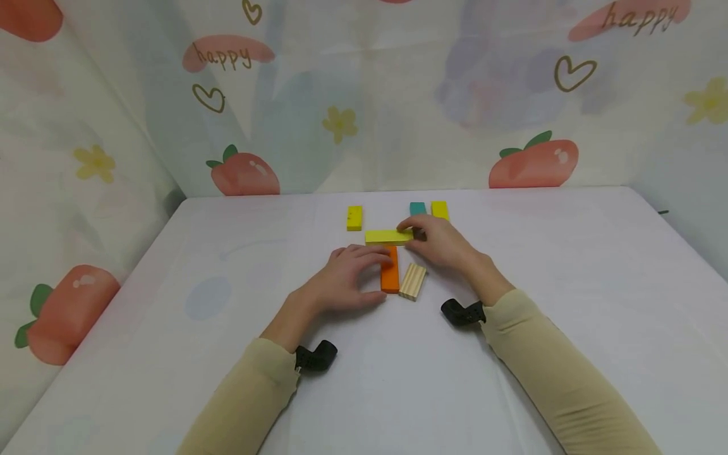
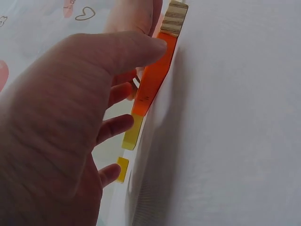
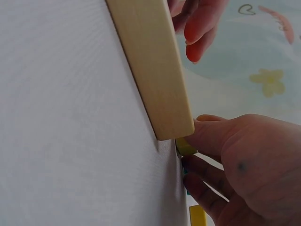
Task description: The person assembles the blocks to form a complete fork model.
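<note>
Yellow block lies at nine o'clock from the right hand pinching its end, orange block at three o'clock from the loosely spread left hand.

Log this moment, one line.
left hand: open, at orange block | right hand: pinching long yellow block | striped wooden block: beside orange

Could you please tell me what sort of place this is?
Probably an indoor tabletop space, perhaps arranged for handling blocks. The signs are a white-covered table, a backdrop printed with fruit, flowers, hearts and "happy", and small blocks, such as the orange block, lying there.
</note>
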### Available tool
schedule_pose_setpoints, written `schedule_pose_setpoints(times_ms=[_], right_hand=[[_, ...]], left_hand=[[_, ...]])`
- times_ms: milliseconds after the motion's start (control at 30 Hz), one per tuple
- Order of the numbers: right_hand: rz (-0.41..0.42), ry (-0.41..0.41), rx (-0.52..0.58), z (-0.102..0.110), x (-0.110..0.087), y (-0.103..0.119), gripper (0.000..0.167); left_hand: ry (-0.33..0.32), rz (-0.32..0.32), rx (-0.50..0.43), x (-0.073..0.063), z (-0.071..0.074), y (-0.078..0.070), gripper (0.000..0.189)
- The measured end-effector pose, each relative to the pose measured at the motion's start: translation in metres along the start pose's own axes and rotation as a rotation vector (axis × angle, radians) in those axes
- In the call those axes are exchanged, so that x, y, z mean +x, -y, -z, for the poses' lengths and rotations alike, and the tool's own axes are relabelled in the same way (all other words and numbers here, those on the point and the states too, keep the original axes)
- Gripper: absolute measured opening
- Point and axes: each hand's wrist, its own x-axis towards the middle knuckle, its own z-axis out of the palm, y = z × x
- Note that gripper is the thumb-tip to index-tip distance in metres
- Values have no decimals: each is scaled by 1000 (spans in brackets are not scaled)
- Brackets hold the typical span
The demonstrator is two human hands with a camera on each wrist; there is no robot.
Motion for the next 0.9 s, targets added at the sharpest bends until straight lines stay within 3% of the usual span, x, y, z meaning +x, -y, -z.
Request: schedule_pose_setpoints(times_ms=[900], right_hand=[[-7,-2,-15,0,-1,1,34]], left_hand=[[-24,17,50,4,-6,-1,48]])
